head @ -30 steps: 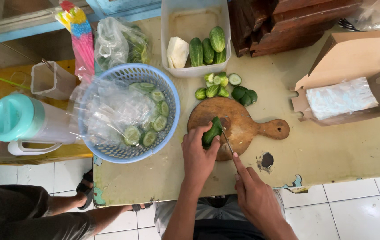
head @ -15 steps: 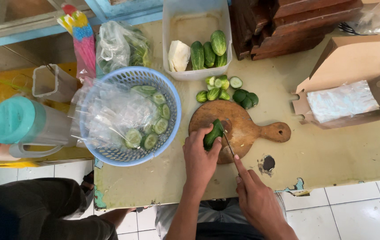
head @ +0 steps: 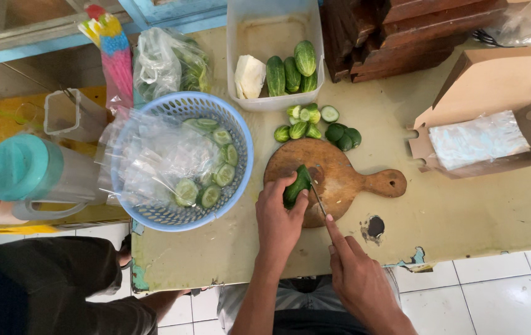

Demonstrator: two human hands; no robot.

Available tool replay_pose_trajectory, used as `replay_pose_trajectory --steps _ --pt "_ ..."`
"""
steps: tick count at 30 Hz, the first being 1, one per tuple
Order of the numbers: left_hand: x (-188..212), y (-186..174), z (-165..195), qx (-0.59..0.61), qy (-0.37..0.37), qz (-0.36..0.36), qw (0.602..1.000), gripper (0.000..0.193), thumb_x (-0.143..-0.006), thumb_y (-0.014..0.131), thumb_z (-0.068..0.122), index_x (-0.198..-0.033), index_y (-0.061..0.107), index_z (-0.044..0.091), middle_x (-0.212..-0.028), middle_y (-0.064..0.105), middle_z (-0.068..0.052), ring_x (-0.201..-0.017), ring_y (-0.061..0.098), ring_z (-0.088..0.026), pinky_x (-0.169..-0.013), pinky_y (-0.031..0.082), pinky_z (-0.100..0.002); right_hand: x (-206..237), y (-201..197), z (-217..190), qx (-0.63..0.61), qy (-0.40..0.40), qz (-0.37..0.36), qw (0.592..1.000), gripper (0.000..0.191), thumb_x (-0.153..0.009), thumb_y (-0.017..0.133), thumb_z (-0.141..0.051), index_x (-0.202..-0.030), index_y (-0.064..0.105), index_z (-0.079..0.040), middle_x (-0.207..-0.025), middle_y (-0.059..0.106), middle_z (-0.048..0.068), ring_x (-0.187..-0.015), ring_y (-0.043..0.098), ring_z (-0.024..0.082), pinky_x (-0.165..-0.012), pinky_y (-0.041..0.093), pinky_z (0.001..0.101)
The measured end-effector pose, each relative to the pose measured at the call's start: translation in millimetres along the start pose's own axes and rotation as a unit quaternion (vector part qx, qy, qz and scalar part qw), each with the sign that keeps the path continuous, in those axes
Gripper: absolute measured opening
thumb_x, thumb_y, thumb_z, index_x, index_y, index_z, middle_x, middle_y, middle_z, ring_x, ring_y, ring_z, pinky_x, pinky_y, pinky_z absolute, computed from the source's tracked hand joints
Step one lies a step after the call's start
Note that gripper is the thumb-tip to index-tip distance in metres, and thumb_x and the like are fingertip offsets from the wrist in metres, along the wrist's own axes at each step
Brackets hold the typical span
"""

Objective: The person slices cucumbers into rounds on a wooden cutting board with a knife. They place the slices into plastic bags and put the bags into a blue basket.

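My left hand [head: 279, 217] grips a green cucumber [head: 296, 185] and holds it down on a round wooden cutting board [head: 340, 174]. My right hand [head: 355, 273] holds a thin knife [head: 316, 197], index finger along its back, with the blade against the cucumber. Cut cucumber ends [head: 315, 123] lie on the table just beyond the board. A blue plastic basket [head: 181, 161], lined with clear plastic, holds cucumber slices [head: 206, 186] to the left of the board.
A clear tub [head: 274, 56] at the back holds whole cucumbers and a white wedge. An open cardboard box [head: 489, 124] sits right. A teal-lidded jug [head: 36, 177], a bag of greens [head: 166, 62] and another person's dark sleeve [head: 42, 285] are left.
Both hands stay on the board with the cucumber and knife; the blade has shifted slightly along the cucumber. The view has moved a little.
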State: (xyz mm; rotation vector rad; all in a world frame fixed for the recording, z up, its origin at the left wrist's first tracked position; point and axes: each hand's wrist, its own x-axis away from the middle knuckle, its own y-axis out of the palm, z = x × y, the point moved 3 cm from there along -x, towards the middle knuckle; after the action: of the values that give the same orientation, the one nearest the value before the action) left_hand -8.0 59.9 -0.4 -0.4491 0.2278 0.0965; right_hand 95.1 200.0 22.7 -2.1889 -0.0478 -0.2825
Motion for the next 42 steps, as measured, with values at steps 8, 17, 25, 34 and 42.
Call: replay_pose_trajectory --steps 8,17,25,34,42 --pt "2.4 2.4 0.6 -0.008 0.005 -0.001 1.000 0.030 -0.087 0.077 0.015 -0.115 0.069 0.006 -0.101 0.068 -0.015 -0.096 0.065 -0.036 -0.082 0.050 -0.046 -0.9 -6.4 -3.2 0.013 0.003 -0.014 1.000 0.070 -0.096 0.050 -0.019 -0.163 0.032 -0.023 -0.097 0.066 0.015 -0.075 0.068 0.044 -0.069 0.053 0.0552" --pt "4.1 0.9 3.1 0.003 -0.007 -0.008 1.000 0.033 -0.087 0.076 0.015 -0.119 0.070 0.007 -0.102 0.068 -0.015 -0.098 0.065 -0.036 -0.083 0.050 -0.046 4.1 -7.2 -7.2 -0.004 0.002 -0.012 1.000 0.071 -0.095 0.051 -0.017 -0.163 0.032 -0.023 -0.096 0.067 0.017 -0.078 0.067 0.045 -0.072 0.052 0.0555" --pt "3.3 -0.6 5.1 0.003 -0.009 -0.006 1.000 0.033 -0.088 0.076 0.015 -0.120 0.070 0.008 -0.102 0.068 -0.014 -0.097 0.065 -0.035 -0.083 0.051 -0.045 -1.8 -6.9 -7.2 -0.003 -0.007 -0.013 1.000 0.071 -0.095 0.051 -0.017 -0.163 0.032 -0.023 -0.100 0.069 0.017 -0.079 0.069 0.045 -0.073 0.054 0.0545" --pt "2.1 0.2 3.3 0.010 -0.007 -0.012 1.000 0.034 -0.089 0.076 0.017 -0.121 0.070 0.008 -0.101 0.068 -0.014 -0.096 0.066 -0.034 -0.083 0.052 -0.044 -11.0 -10.8 -7.2 0.016 -0.021 -0.018 0.999 0.072 -0.095 0.050 -0.016 -0.164 0.030 -0.022 -0.102 0.068 0.019 -0.079 0.069 0.045 -0.073 0.054 0.0550" --pt "2.5 0.9 2.2 0.015 -0.006 -0.015 1.000 0.035 -0.089 0.076 0.017 -0.122 0.071 0.009 -0.099 0.067 -0.014 -0.093 0.066 -0.033 -0.080 0.052 -0.043 -5.1 -13.7 -7.9 0.035 0.006 -0.057 0.998 0.073 -0.097 0.049 -0.020 -0.166 0.025 -0.024 -0.103 0.068 0.018 -0.080 0.069 0.043 -0.074 0.054 0.0545"
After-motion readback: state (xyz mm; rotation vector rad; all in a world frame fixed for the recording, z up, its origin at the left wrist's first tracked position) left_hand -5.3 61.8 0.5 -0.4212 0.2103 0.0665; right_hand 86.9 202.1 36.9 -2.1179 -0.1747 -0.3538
